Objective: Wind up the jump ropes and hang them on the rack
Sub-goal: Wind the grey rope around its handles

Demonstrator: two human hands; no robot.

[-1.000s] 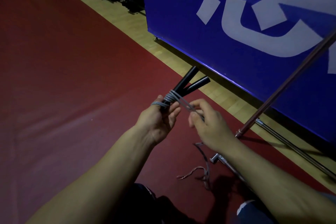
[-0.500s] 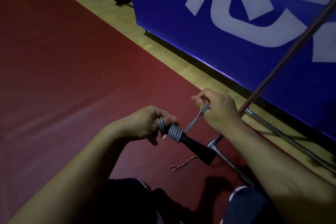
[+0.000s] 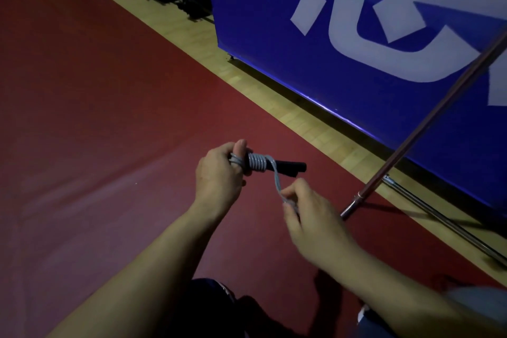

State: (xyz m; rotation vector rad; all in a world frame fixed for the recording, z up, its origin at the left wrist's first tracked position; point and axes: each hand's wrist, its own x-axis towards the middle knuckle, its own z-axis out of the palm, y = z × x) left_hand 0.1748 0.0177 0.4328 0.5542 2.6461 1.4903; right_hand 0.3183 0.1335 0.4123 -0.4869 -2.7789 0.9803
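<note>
Head view: blue banner [image 3: 356, 68] bore large white characters, cut off and unreadable. Left hand [image 3: 219, 175] gripped black handles [image 3: 285, 167], fingers curled round them, grey jump rope [image 3: 258, 163] coiled about them above the red floor [image 3: 96, 118]. Right hand [image 3: 310, 214] fingers pinched the rope's loose end, beside the metal rack pole [image 3: 411, 143].

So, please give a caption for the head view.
Left hand grips black handles; right hand pinches the grey rope coiled around them.

The left hand [image 3: 219, 173] hides the handles' [image 3: 288, 166] butt ends; the rack pole [image 3: 422, 129] runs off-frame toward two o'clock.
</note>
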